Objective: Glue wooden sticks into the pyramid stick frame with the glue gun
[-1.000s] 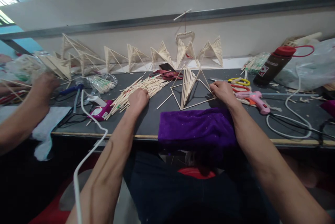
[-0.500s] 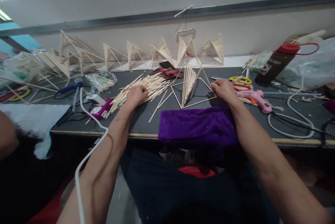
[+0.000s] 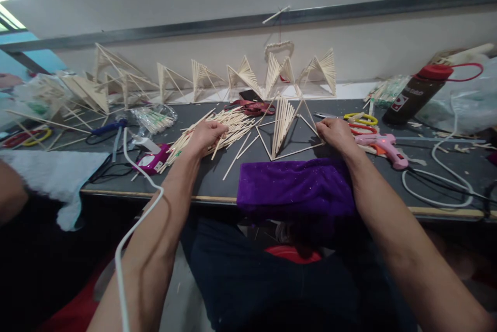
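Observation:
My left hand is closed on a thin wooden stick over the left part of a loose pile of sticks. Right of the pile stands a frame of sticks with a fan of closely set sticks in its middle. My right hand is closed at the frame's right corner, its fingertips pinching there. A folded purple cloth lies at the table edge in front of the frame.
Several finished stick models line the wall. At right are a pink glue gun, yellow-handled scissors and a dark bottle. A purple socket block and white cable are at left. A person's arm shows far left.
My left hand has lifted slightly and its fingers have turned, and a stick now shows hanging from them. My right hand stays at the frame's corner. The view has shifted a little.

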The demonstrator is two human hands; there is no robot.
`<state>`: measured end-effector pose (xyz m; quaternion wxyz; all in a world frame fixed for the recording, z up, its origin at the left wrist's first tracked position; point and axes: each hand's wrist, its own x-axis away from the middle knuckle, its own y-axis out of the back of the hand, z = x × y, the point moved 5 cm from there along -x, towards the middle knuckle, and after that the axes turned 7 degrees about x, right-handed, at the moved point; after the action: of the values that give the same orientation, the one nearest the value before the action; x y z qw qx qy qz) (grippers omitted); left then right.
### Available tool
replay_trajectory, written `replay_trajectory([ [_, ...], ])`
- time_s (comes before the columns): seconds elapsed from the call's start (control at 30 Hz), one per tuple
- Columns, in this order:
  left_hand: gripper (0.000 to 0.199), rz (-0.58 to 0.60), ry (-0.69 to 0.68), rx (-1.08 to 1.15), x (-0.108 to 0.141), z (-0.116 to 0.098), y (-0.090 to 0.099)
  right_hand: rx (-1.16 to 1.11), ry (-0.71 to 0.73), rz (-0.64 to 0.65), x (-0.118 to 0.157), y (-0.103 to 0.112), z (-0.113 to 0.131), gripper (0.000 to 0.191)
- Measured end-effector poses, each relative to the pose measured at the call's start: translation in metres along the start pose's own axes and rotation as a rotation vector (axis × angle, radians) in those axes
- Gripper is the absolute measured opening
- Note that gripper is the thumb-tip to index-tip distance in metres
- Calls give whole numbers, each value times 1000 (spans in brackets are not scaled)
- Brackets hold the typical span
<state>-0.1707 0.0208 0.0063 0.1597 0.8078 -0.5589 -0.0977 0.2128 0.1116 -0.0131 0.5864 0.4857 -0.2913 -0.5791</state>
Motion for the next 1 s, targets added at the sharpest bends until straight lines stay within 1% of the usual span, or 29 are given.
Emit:
replay_trajectory([
  [0.13,15,74,57,10,5,8,-16,-3,6,-19,1,1,1,34],
  [0.27,15,117,73,99,10,3,-27,-55,-9,-14,1,-1,-1,30],
  [0.3,14,121,69,127,12,-1,-29,-84,-8,-40,0,-1,-2,28],
  [0.37,17,134,57,216,17,-12,-34,-180,-3,-141,-1,3,-4,26],
  [0.43,19,153,44,349,24,-26,-41,-324,-5,-268,0,10,-6,24],
  [0.5,13,185,24,485,32,-42,-54,-502,-11,-341,2,17,-6,19],
  [0.57,15,217,1,599,39,-58,-71,-670,-7,-340,5,22,-2,16],
  [0.63,17,223,-5,702,44,-71,-90,-791,19,-294,9,25,6,19],
  [0.73,19,246,0,776,49,-80,-119,-869,80,-242,14,30,17,24],
  [0.8,24,245,-33,763,50,-82,-130,-864,100,-226,16,31,21,24],
  [0.87,28,216,-92,707,48,-80,-130,-822,92,-214,16,30,21,23],
  [0.9,27,191,-122,666,46,-78,-126,-796,83,-209,16,30,20,23],
  [0.93,25,154,-151,611,44,-75,-118,-774,77,-203,15,29,20,22],
  [1.0,19,84,-182,461,37,-68,-97,-750,72,-190,15,27,19,23],
])
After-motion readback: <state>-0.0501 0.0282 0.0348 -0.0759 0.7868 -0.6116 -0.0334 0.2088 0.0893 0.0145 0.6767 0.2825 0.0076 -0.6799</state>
